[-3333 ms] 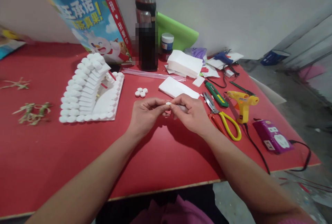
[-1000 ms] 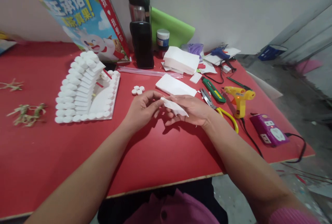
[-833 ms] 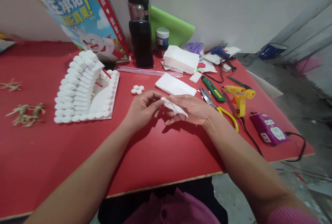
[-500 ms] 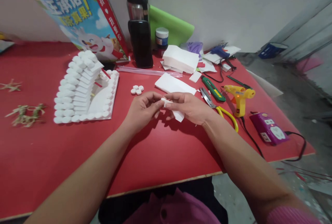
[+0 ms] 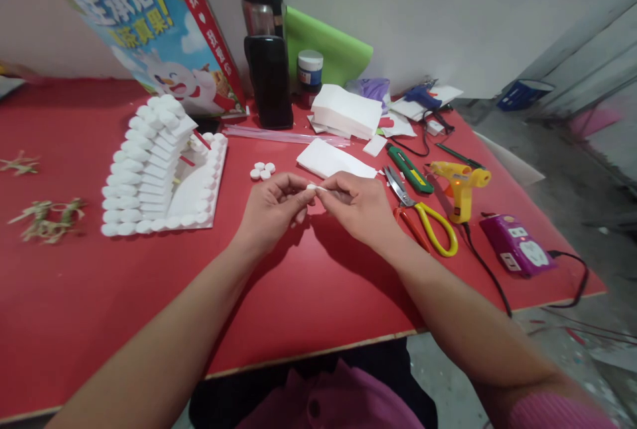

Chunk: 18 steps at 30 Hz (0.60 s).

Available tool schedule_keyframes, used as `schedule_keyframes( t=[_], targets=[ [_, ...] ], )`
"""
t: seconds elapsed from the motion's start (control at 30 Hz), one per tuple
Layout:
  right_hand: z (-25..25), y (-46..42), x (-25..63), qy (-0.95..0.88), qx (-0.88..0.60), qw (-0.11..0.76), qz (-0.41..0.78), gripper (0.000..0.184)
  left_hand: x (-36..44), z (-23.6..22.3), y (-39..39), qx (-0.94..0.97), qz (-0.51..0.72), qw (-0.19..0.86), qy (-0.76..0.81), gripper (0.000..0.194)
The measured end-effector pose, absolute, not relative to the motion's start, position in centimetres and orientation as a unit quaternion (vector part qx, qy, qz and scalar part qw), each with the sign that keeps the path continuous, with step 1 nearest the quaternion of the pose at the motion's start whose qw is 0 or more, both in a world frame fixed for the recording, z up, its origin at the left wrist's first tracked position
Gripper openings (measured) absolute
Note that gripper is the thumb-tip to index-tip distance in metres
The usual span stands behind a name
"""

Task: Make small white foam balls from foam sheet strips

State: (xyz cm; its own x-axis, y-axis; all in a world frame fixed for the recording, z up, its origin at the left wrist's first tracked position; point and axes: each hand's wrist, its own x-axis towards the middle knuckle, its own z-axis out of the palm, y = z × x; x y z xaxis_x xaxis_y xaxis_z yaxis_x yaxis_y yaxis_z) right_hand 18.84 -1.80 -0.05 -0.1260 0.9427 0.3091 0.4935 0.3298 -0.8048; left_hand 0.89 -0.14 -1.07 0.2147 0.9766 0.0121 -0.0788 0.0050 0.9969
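My left hand (image 5: 273,207) pinches a small folded wad of white paper (image 5: 312,187) between thumb and fingertips. On the same wad, from the other side, close the thumb and index finger of my right hand (image 5: 355,207); the paper's loose end is mostly hidden by that hand. Just beyond my hands lies a folded white paper stack (image 5: 336,160). Several small round white pieces (image 5: 262,170) sit together left of it. Farther left stands a white stepped model (image 5: 164,170) edged with similar rounded pieces.
On the right lie scissors (image 5: 423,213), a green utility knife (image 5: 409,170), a yellow glue gun (image 5: 460,187) and a purple power socket box (image 5: 517,246) with cords. At the back stand a phone (image 5: 269,81), a jar (image 5: 309,69) and a printed box (image 5: 149,31). Straw figures (image 5: 50,220) lie left.
A hanging flap of the paper showed across my open right palm; now it is gathered out of sight and the right fingers are pinched. The view has tilted slightly.
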Motion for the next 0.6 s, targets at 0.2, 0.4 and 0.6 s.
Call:
schedule_keyframes(
  t=[0.2,0.4,0.6],
  targets=[
    [1.0,-2.2,19.4,-0.771,-0.454,0.39,0.218,0.019,0.6,-1.1,-0.1,0.517,0.479,0.593,0.389,0.026],
    [1.5,-2.0,20.1,-0.798,-0.402,0.373,0.249,0.021,0.5,-0.7,-0.1,0.515,0.485,0.603,0.368,0.034],
    [0.7,-1.7,19.8,-0.755,-0.461,0.379,0.274,0.017,1.1,-0.8,-0.5,0.515,0.5,0.572,0.397,0.027]
  ],
)
